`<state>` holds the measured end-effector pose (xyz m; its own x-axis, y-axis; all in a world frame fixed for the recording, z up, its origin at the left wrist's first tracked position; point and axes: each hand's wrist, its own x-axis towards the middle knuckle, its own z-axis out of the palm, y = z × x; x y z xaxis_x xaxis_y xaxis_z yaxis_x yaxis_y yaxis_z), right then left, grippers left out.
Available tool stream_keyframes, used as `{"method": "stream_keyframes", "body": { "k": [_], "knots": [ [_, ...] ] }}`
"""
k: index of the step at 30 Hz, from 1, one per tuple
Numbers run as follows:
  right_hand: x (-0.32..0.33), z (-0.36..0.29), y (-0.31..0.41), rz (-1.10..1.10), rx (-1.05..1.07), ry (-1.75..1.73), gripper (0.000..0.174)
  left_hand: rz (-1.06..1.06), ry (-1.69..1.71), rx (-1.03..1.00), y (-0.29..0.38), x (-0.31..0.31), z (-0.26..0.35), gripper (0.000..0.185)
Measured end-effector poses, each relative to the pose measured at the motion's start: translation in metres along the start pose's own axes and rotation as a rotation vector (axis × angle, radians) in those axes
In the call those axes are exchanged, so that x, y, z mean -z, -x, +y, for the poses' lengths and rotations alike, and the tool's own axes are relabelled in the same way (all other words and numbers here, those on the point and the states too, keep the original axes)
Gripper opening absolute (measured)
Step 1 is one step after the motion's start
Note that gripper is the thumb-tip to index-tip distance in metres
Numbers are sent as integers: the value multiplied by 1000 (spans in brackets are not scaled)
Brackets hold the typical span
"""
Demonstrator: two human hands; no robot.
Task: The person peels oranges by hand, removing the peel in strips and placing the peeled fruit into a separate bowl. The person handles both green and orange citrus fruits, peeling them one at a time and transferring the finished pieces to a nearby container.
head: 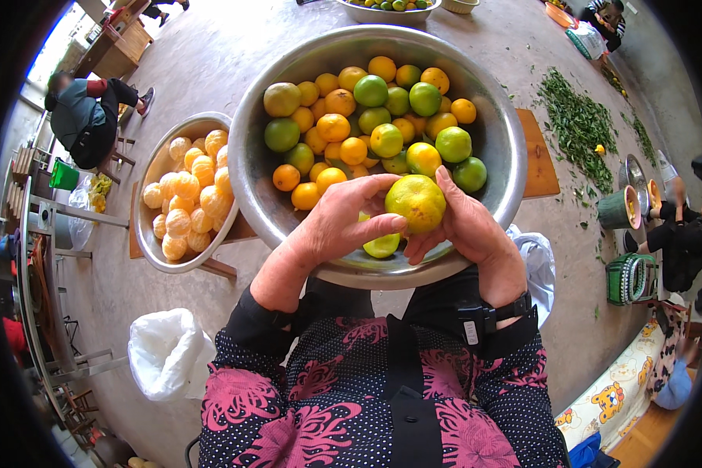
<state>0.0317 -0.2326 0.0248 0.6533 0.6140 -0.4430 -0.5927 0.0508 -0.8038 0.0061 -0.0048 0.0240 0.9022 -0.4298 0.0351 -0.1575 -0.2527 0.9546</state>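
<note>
Between my two hands, over the near rim of a large metal basin, is a yellow-green citrus fruit. My left hand touches its left side with bent fingers and thumb. From the right, my right hand holds it, the fingertips partly hidden underneath. Unpeeled orange and green citrus fruits fill the middle of the basin, and a bright green piece lies below my left hand. A smaller metal bowl at the left contains peeled citrus fruits.
Both vessels rest on a wooden bench. A white plastic bag stands on the floor at lower left, another bag beside my right arm. Green leaves lie scattered at right. Several people sit around the room; a metal frame stands left.
</note>
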Motion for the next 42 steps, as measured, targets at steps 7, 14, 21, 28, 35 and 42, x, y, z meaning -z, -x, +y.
{"method": "stream_keyframes", "body": {
  "k": [7, 14, 21, 28, 35, 42],
  "knots": [
    [-1, 1, 1, 25, 47, -26, 71, 17, -52, -69, 0, -1, 2, 63],
    [-3, 2, -2, 57, 68, 3, 66, 61, -145, -5, -4, -4, -1, 47],
    [-1, -1, -1, 38, 1, 36, 66, -41, 133, 258, -6, 0, 0, 40],
    [-1, 0, 0, 58, 42, 3, 67, 28, 381, 283, -14, -7, 2, 40],
    [2, 6, -5, 87, 74, -21, 60, 31, 533, 373, -13, -13, 3, 46],
    [1, 9, -6, 122, 74, 72, 59, 1, 601, 395, -14, -11, -3, 45]
  ]
}}
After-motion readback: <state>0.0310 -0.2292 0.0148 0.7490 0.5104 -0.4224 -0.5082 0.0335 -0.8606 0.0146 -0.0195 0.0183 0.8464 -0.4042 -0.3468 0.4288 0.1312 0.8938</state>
